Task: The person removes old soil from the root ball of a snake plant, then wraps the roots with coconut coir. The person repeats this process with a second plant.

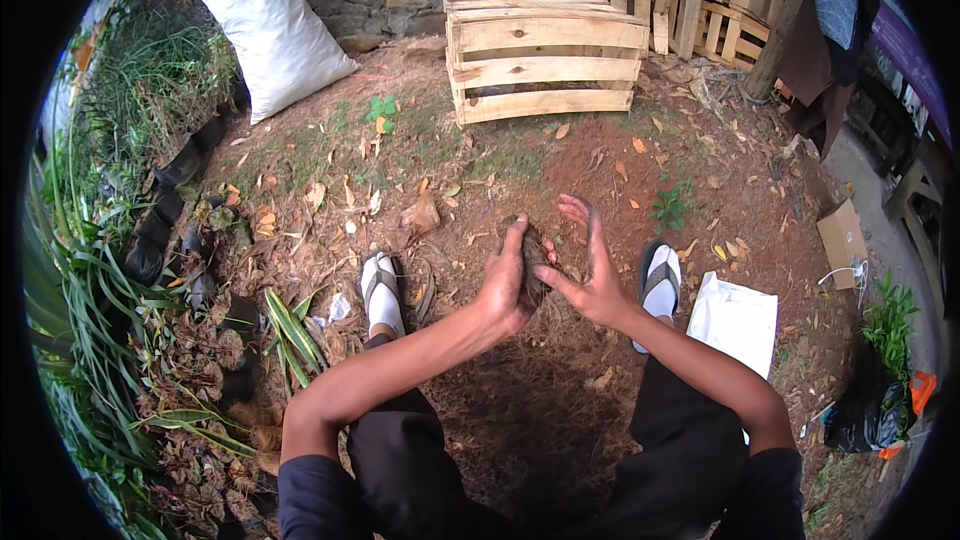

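My left hand (510,277) is turned on edge, its thumb up, curled around a dark, fibrous clump (534,259) that looks like soil or plant fibre. Close by on the right, my right hand (592,270) has its fingers spread and its palm facing the clump. Its thumb tip appears to touch the clump's near side. Dirt darkens both hands. Below them, between my legs, a wide heap of dark brown fibrous material (536,397) covers the ground.
Ahead stands a slatted wooden crate (547,71), with a full white sack (277,37) to its left. A flat white bag (733,319) lies beside my right foot. Right are a cardboard box (844,244) and a plant in a black plastic bag (866,405). Variegated leaves (292,337) lie left.
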Demonstrator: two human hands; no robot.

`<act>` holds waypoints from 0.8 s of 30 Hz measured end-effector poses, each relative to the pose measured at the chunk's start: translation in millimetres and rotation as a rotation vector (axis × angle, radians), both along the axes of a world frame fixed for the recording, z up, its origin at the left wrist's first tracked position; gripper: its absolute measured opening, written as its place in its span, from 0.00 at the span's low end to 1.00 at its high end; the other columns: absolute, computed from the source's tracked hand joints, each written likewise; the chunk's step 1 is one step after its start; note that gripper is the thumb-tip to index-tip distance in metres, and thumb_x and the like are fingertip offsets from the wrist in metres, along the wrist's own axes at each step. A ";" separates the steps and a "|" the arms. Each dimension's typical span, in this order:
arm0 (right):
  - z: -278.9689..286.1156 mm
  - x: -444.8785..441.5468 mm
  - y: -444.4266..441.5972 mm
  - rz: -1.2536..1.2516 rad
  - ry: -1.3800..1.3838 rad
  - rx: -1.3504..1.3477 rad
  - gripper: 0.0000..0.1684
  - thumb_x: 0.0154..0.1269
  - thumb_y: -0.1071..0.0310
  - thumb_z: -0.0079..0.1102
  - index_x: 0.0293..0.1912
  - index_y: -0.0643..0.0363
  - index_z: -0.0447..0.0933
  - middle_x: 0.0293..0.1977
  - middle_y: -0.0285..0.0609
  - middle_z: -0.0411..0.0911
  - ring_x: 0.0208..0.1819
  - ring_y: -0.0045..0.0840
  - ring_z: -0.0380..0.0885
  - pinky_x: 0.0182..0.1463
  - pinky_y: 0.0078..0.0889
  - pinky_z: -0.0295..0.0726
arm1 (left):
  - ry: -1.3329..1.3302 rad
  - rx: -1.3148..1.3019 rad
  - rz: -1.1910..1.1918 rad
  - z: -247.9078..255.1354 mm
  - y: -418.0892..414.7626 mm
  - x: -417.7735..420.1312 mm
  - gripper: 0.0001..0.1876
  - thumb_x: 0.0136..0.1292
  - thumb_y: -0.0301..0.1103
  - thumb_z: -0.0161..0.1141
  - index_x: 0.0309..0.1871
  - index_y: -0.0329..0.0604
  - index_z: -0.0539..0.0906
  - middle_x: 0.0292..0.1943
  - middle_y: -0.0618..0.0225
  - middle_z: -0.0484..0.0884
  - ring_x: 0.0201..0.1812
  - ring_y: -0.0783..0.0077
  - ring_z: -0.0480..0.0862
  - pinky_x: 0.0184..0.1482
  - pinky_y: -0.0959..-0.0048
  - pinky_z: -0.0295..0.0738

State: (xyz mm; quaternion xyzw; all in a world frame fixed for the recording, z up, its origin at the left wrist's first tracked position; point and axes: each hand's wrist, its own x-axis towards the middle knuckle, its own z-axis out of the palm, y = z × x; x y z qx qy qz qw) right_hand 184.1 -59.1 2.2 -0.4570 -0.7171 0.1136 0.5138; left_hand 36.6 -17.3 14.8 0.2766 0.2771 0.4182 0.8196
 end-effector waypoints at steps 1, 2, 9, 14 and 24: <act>-1.0 0.0 -1.0 -0.016 -0.030 0.007 0.52 0.62 0.56 0.71 0.74 0.61 0.49 0.69 0.53 0.56 0.74 0.41 0.56 0.77 0.50 0.54 | -0.016 -0.013 0.006 -0.9 1.1 0.6 0.18 0.76 0.50 0.54 0.47 0.42 0.73 0.34 0.66 0.80 0.33 0.72 0.81 0.36 0.68 0.83; -1.6 0.5 -1.5 -0.032 -0.059 0.014 0.51 0.63 0.57 0.70 0.74 0.61 0.49 0.70 0.53 0.55 0.74 0.40 0.56 0.77 0.50 0.54 | -0.031 -0.027 0.012 -1.5 2.8 2.6 0.19 0.76 0.51 0.53 0.48 0.42 0.73 0.34 0.66 0.80 0.33 0.71 0.81 0.36 0.68 0.83; 13.3 -6.3 -15.5 -0.012 -0.073 0.049 0.50 0.63 0.54 0.70 0.73 0.61 0.51 0.67 0.54 0.58 0.73 0.44 0.57 0.76 0.52 0.54 | -0.063 -0.004 0.039 18.7 7.8 -7.3 0.16 0.74 0.52 0.56 0.45 0.49 0.73 0.34 0.71 0.77 0.34 0.75 0.79 0.41 0.70 0.83; 4.3 -5.5 -6.8 -0.039 -0.109 0.039 0.58 0.58 0.52 0.76 0.74 0.63 0.48 0.69 0.54 0.56 0.74 0.41 0.55 0.77 0.48 0.52 | -0.087 -0.037 -0.066 11.9 -0.1 -5.5 0.16 0.75 0.52 0.53 0.46 0.50 0.72 0.34 0.72 0.76 0.33 0.76 0.78 0.39 0.71 0.84; 2.8 -6.4 -4.1 0.022 -0.019 -0.009 0.57 0.57 0.55 0.75 0.75 0.60 0.48 0.69 0.56 0.55 0.75 0.45 0.53 0.77 0.52 0.51 | -0.029 -0.056 -0.006 18.4 -3.4 -3.0 0.17 0.76 0.52 0.51 0.48 0.47 0.71 0.34 0.71 0.75 0.33 0.74 0.77 0.39 0.66 0.83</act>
